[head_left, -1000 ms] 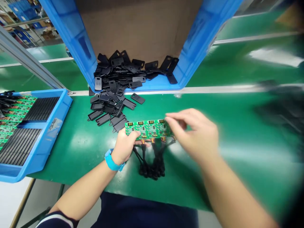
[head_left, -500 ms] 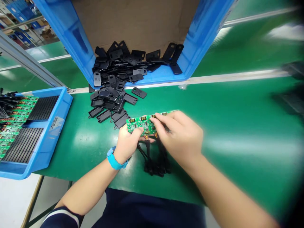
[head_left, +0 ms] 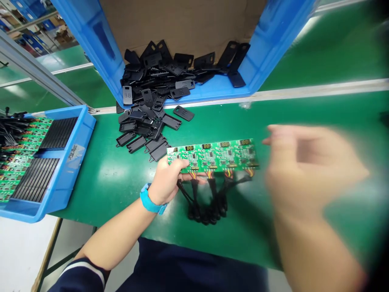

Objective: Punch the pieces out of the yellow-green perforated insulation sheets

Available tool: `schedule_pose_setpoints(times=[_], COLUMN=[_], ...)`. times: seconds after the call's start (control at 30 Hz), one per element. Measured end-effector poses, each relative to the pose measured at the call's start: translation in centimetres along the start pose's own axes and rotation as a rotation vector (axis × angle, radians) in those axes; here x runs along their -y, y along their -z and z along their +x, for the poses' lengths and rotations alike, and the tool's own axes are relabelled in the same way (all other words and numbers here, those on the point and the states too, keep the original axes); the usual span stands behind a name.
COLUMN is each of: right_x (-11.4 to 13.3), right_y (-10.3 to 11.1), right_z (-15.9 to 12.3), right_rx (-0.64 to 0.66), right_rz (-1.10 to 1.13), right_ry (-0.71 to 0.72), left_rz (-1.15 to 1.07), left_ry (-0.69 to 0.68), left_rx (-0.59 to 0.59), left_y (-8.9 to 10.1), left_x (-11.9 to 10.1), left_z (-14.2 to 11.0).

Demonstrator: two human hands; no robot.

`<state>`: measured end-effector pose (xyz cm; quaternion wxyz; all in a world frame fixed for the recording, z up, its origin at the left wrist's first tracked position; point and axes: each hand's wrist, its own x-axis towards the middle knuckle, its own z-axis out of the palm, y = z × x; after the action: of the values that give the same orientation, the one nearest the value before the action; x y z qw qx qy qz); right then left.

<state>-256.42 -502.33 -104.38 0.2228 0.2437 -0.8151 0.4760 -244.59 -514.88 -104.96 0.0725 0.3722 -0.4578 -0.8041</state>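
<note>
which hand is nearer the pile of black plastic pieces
Left. The left hand grips the end of the circuit board, just beside the black plastic pieces. The blurred right hand is farther off, past the board's other end.

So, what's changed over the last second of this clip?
The right hand has let go of the circuit board and moved off to the right, blurred, so the board's whole row of displays now shows. The left hand still grips the board's left end. The black wires beneath it, the black plastic pieces and the blue tray stayed about as they were.
</note>
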Motion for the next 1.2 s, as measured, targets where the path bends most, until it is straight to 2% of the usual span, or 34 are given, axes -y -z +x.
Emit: schedule_pose_setpoints(times=[0.17, 0.33, 0.53, 0.63, 0.87, 1.2], right_x=[0.2, 0.1, -0.1, 0.0, 0.0, 0.2], right_y=[0.3, 0.2, -0.5, -0.8, -0.9, -1.1], right_z=[-0.5, -1.2, -1.4, -1.3, -1.5, -1.4], right_rx=[0.098, 0.223, 0.233, 0.213, 0.182, 0.204], right_rz=[-0.014, -0.074, -0.167, -0.184, -0.195, -0.053], right_ry=[0.003, 0.154, 0.324, 0.379, 0.407, 0.302], left_rz=[0.014, 0.0, 0.026, 0.076, 0.325, 0.262], left_ry=[-0.022, -0.051, -0.138, -0.207, -0.297, -0.312], left_rx=[-0.032, -0.025, -0.056, -0.026, -0.098, -0.156], left_y=[0.0, -0.1, 0.2, 0.4, 0.9, 0.8], left_x=[0.1, 0.1, 0.5, 0.8, 1.5, 1.6], left_z=[0.0, 0.0, 0.1, 0.0, -0.3, -0.2])
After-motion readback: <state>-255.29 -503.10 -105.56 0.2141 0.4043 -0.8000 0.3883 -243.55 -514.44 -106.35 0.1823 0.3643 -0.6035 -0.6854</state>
